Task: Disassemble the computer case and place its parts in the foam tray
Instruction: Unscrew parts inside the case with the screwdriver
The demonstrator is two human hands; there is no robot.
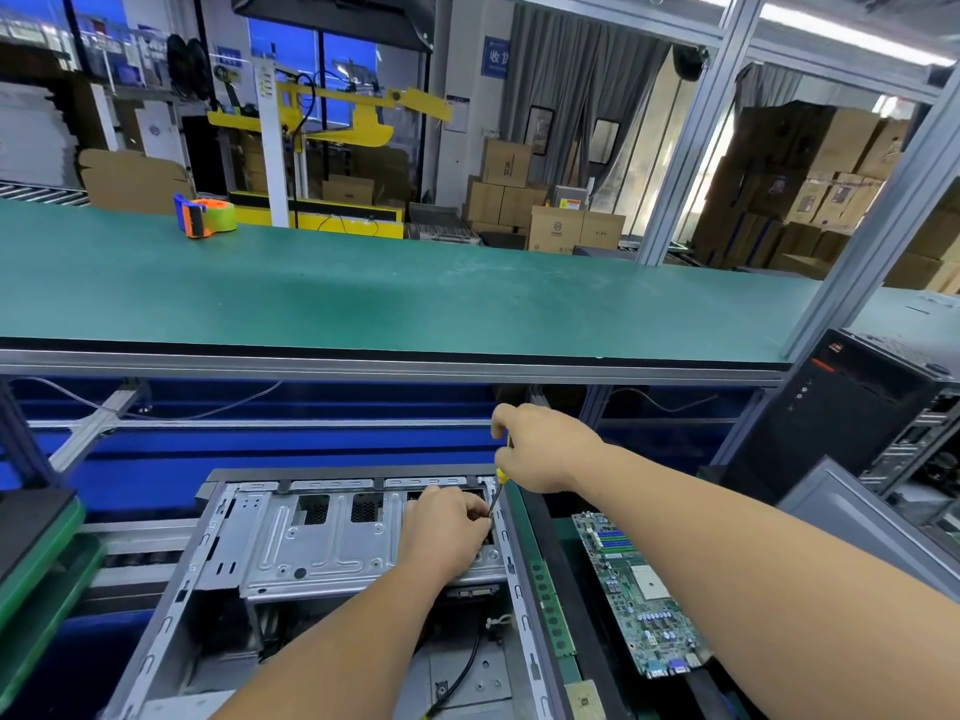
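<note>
right hand [540, 449] grips screwdriver [497, 491], tip at case [291, 543] edge | left hand [447, 532] fingers pinch near tip | risk: tip slips, jabs fingers; screw drops into case

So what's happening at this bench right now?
A person is taking apart an open computer case. The right hand grips a yellow-handled screwdriver, tip down at the metal drive cage near the case's right edge, while the left hand steadies the tip there. A motherboard and a RAM stick already lie in the tray to the right.
</note>
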